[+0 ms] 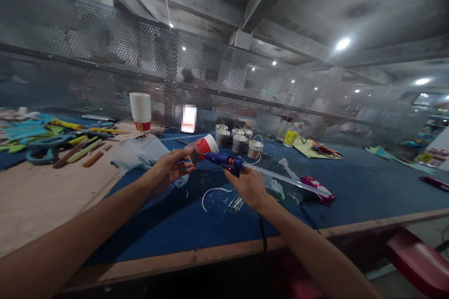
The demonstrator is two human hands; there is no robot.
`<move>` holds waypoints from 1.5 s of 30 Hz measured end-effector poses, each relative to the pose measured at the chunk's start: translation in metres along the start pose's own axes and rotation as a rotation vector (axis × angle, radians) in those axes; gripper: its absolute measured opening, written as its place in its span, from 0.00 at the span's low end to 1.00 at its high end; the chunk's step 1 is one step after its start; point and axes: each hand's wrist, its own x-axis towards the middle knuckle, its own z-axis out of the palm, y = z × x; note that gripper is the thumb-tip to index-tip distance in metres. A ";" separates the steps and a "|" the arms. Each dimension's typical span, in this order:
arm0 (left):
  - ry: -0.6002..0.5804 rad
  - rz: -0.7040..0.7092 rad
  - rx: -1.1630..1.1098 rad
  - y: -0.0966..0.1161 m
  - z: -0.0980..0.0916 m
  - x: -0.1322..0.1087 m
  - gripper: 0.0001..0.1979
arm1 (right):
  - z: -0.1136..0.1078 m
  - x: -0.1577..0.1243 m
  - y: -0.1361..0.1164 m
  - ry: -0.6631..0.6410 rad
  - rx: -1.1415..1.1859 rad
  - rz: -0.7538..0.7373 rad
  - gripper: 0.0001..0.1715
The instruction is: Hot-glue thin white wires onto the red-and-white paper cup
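My left hand [174,166] grips a red and white paper cup [207,146] by its lower end, with the cup tipped on its side and its white rim toward the right. A brownish-grey wrap shows round the cup's base, partly behind my fingers. In my right hand [249,182] is a blue glue gun [224,160], its nozzle pointing left at the cup's wrapped part. A long clear glue stick [287,178] sticks out of the gun's back end. Whether the nozzle touches the cup I cannot tell.
Several small handled cups [239,142] stand behind the hands. At left are a stack of paper cups [141,110], scissors [49,152] and several tools. A lit phone [188,119] leans at a perforated metal screen [217,65]. A purple object [317,190] and yellow-labelled bottle [291,136] lie right.
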 end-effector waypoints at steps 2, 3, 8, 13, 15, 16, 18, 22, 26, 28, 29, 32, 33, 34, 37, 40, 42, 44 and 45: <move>-0.003 -0.005 -0.022 -0.001 -0.001 0.001 0.17 | 0.000 0.000 0.000 0.000 -0.004 -0.002 0.19; -0.003 -0.008 -0.034 -0.001 -0.001 0.001 0.16 | 0.000 0.000 0.000 -0.002 -0.005 -0.002 0.19; -0.018 -0.008 -0.058 0.000 -0.001 -0.001 0.13 | -0.001 -0.001 -0.001 -0.016 -0.006 0.004 0.19; -0.030 -0.020 -0.082 0.000 -0.002 0.000 0.11 | -0.001 -0.001 -0.001 -0.007 -0.016 -0.017 0.18; -0.037 -0.025 -0.098 -0.001 -0.003 0.002 0.10 | -0.002 0.000 -0.001 -0.015 -0.019 -0.018 0.17; -0.040 -0.030 -0.103 -0.002 -0.004 0.002 0.09 | -0.002 0.000 -0.002 -0.021 -0.019 -0.019 0.17; -0.042 -0.043 -0.106 -0.002 -0.005 0.003 0.09 | -0.002 0.000 -0.002 -0.024 -0.021 -0.021 0.17; -0.045 -0.058 -0.109 0.000 -0.006 0.002 0.09 | 0.000 0.000 -0.002 -0.016 -0.037 -0.013 0.17; -0.068 -0.052 -0.124 -0.001 -0.008 0.004 0.09 | 0.000 -0.001 -0.003 -0.018 -0.046 -0.013 0.16; -0.065 -0.061 -0.132 -0.002 -0.010 0.006 0.09 | -0.001 -0.001 -0.003 -0.022 -0.050 -0.009 0.17; -0.062 -0.070 -0.139 -0.002 -0.011 0.006 0.09 | -0.002 -0.001 -0.003 -0.025 -0.050 -0.008 0.17; -0.058 -0.090 -0.151 -0.002 -0.011 0.006 0.10 | -0.002 -0.001 -0.003 -0.037 -0.041 -0.013 0.18; -0.051 -0.089 -0.153 -0.002 -0.011 0.006 0.10 | -0.002 -0.001 -0.003 -0.039 -0.038 -0.015 0.18; -0.045 -0.087 -0.154 -0.001 -0.010 0.006 0.10 | -0.002 -0.001 -0.003 -0.039 -0.036 -0.017 0.18; -0.041 -0.089 -0.160 -0.001 -0.009 0.005 0.10 | -0.002 -0.001 -0.002 -0.036 -0.042 -0.018 0.18; -0.049 -0.105 -0.171 0.000 -0.009 0.005 0.09 | -0.002 -0.001 -0.003 -0.045 -0.049 -0.015 0.18; -0.042 -0.115 -0.176 0.000 -0.009 0.004 0.08 | -0.003 -0.001 -0.003 -0.050 -0.058 -0.009 0.18; -0.023 -0.131 -0.177 0.002 -0.008 0.004 0.08 | -0.004 -0.001 -0.004 -0.053 -0.065 0.000 0.17; -0.013 -0.139 -0.181 0.002 -0.008 0.003 0.08 | -0.004 -0.001 -0.004 -0.054 -0.066 0.003 0.16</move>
